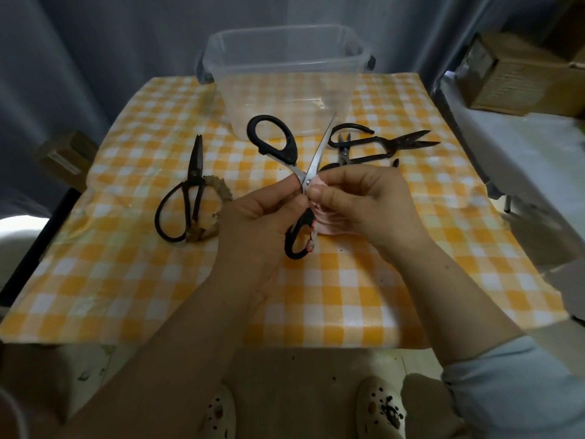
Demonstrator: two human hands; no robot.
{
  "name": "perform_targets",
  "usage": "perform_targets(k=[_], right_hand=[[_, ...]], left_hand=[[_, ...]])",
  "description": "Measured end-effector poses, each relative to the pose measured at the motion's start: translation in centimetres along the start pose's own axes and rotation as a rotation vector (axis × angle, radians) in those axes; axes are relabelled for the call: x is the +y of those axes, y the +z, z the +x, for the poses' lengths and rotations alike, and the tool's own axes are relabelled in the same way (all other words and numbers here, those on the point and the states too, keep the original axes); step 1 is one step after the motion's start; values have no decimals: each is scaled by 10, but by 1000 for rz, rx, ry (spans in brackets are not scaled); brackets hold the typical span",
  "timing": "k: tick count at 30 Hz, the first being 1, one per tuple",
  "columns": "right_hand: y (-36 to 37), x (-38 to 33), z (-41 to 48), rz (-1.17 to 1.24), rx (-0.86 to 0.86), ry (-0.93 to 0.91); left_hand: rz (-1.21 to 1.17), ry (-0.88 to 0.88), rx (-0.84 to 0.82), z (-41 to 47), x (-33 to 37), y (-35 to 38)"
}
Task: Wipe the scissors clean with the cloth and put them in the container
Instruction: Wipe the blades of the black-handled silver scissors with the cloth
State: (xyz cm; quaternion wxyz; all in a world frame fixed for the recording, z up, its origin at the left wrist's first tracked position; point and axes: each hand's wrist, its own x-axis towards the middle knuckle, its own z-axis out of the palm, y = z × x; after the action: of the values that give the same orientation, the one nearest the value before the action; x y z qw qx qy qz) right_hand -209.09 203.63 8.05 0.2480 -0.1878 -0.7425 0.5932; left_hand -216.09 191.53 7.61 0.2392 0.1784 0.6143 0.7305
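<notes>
Above the table's middle I hold a pair of black-handled scissors spread wide, one silver blade pointing up toward the clear plastic container. My left hand grips them near the pivot. My right hand pinches a pink cloth against the blade at the pivot. One handle loop hangs below my hands, the other sticks up to the left. An old black pair of scissors lies on the left. More dark scissors lie at the right near the container.
The table wears a yellow-and-white checked cloth. A brownish scrap lies under the left scissors. Cardboard boxes stand at the far right on another surface. Grey curtains hang behind. My feet in light shoes show below the table edge.
</notes>
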Motion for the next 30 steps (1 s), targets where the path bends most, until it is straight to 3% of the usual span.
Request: perform_targets(k=[7, 11, 13, 17, 20, 30], right_hand=[[7, 3, -1, -147, 113, -127], [12, 6, 4, -154, 174, -46], [8, 3, 6, -100, 136, 13], [-2, -7, 1, -95, -16, -43], [-3, -4, 1, -158, -20, -52], [7, 4, 7, -134, 223, 46]], left_hand=[[-20, 8, 21, -1, 0, 3], [-71, -25, 13, -1, 1, 4], [-118, -58, 3, -1, 3, 3], [-130, -83, -4, 0, 2, 1], [-112, -88, -23, -1, -1, 1], [-138, -103, 28, 1, 1, 8]])
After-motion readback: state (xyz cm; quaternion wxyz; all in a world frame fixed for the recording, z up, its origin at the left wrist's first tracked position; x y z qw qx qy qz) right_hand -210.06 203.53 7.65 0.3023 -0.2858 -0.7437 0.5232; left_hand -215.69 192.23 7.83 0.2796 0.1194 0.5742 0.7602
